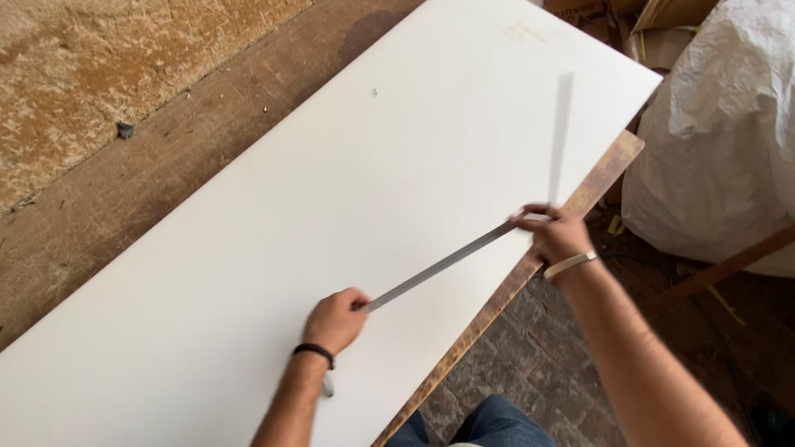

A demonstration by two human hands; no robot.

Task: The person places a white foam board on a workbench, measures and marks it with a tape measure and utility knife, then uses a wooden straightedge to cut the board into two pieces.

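A long white board [322, 197] lies on a wooden workbench [128, 198]. A steel square ruler [442, 267] rests on the board; one arm runs between my hands, the other arm [559, 137] points away along the board near its right edge. My left hand [335, 320] is closed on the near end of the ruler and wears a black wristband. My right hand [552, 234] grips the ruler's corner at the board's right edge and wears a pale bracelet.
A big white sack [767, 123] stands at the right with a wooden batten [765, 244] leaning by it. Cardboard boxes [622, 12] sit at the back. A rough plaster wall [65, 46] runs along the left. Brick floor [539, 364] lies below the bench edge.
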